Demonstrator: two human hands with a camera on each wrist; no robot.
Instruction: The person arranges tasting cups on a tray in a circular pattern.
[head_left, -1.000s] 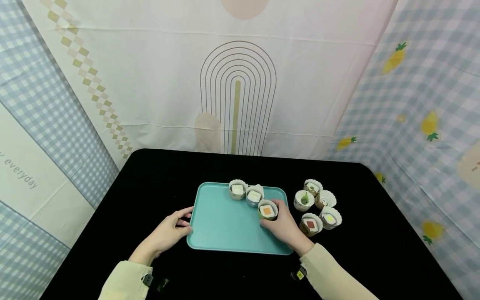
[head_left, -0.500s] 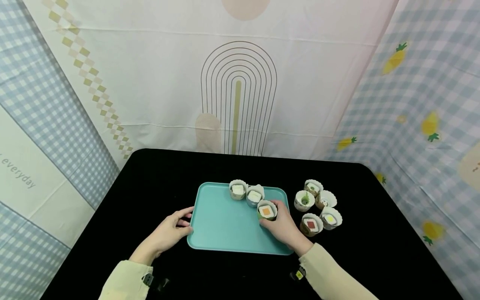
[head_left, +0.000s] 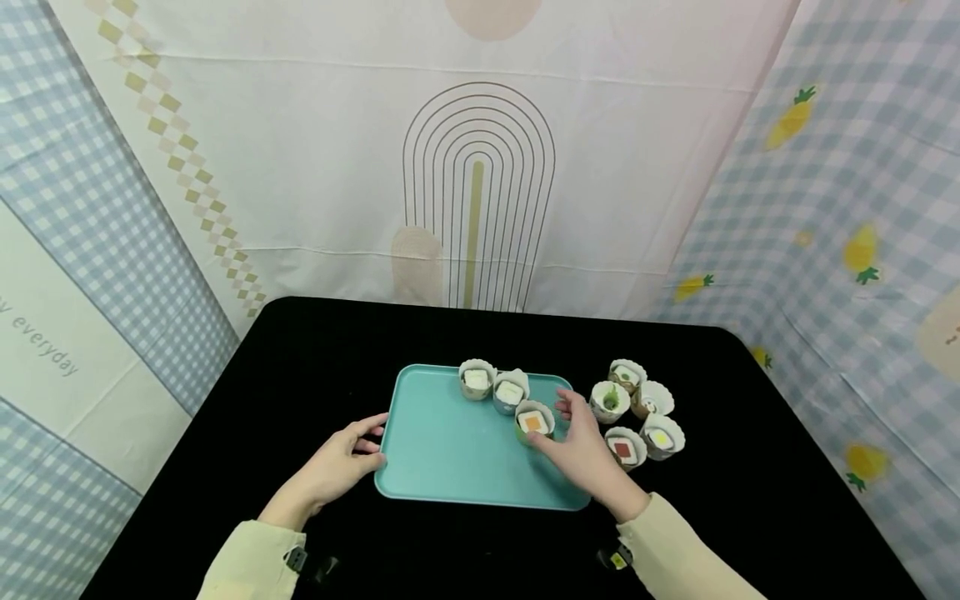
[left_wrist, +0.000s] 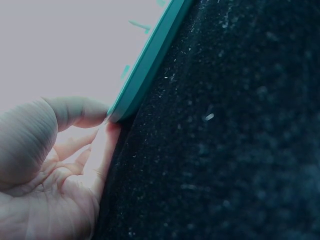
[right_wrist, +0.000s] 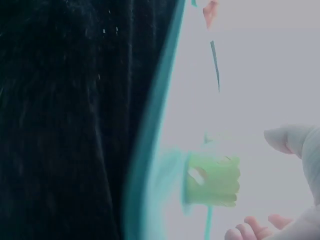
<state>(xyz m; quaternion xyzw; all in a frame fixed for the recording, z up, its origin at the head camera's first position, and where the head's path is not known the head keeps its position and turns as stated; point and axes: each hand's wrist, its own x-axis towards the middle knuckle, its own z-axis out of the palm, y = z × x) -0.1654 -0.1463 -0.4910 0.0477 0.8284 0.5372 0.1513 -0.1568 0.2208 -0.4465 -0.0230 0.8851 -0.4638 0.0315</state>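
A turquoise tray (head_left: 450, 462) lies on the black table. My left hand (head_left: 337, 462) holds its left edge; in the left wrist view the thumb (left_wrist: 82, 111) and a finger meet at the rim. On the tray's right part stands a green paper baking cup (right_wrist: 215, 187) with an orange-topped white square (head_left: 534, 422) inside. Beside that cup is my right hand (head_left: 588, 454), thumb and fingers spread and drawn off to the right of it. Two more paper cups, a grey one (head_left: 476, 393) and a blue one (head_left: 508, 406), stand along the tray's back edge, each holding a white block.
Right of the tray, several paper cups stand in a cluster, among them one with a red-topped square (head_left: 623, 452), one with a yellow-topped square (head_left: 660, 439) and one with a green sprig (head_left: 610, 400). A patterned curtain (head_left: 337, 167) hangs behind the table.
My right hand has let go of the green cup with the orange-topped square and moved right, its fingers spreading. The cup stays on the tray. The left hand keeps its place.
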